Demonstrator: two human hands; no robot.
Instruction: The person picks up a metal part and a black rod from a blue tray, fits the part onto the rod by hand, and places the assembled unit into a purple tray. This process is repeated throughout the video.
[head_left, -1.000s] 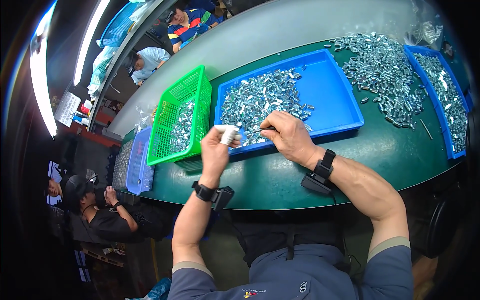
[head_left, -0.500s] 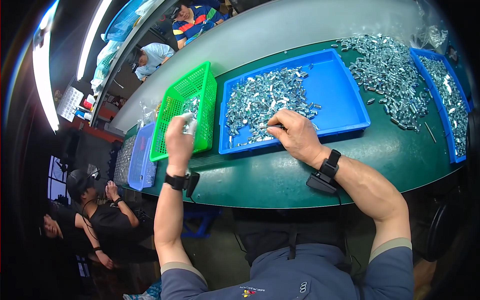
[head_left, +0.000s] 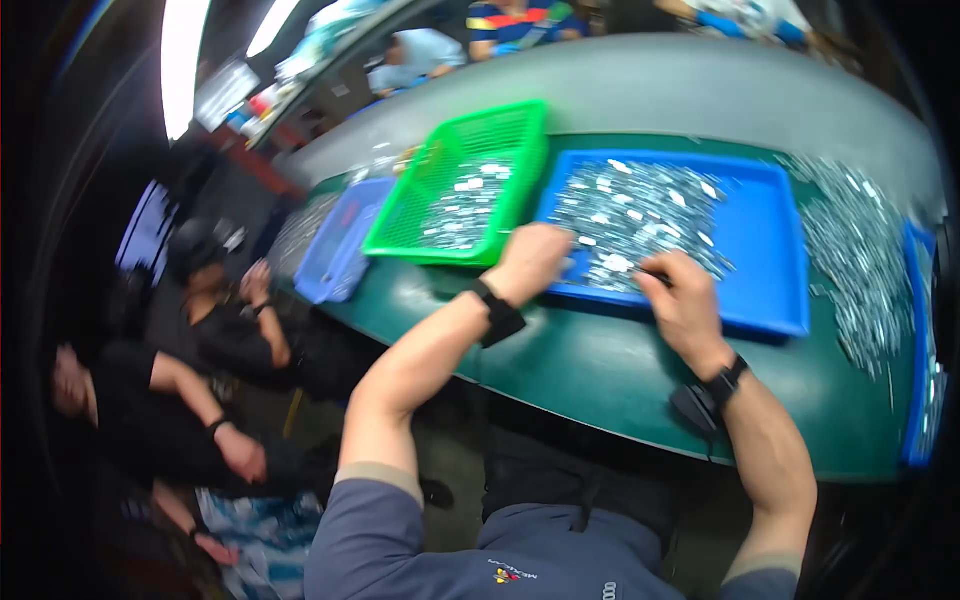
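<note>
In the blue tray point(head_left: 765, 230): small metal parts point(head_left: 640, 205) heap across its 9 o'clock side, leaving the 3 o'clock side mostly bare; the tray's long axis runs roughly 9 to 3.
Right hand point(head_left: 690, 305): the nearer one, fingertips at the heap's near edge, the heap's middle at its 11 o'clock; thumb and forefinger come close together, though I cannot tell whether a part is pinched between them.
Left hand point(head_left: 535, 258): at the tray's near left corner, the heap at its 2 o'clock; fingers curled away from view, so whether they grip anything cannot be told.
Green basket point(head_left: 522, 175): at the left hand's 10 o'clock, also holding metal parts.
Metal parts: silvery, shiny, with white glints; blur hides any single part's long axis.
</note>
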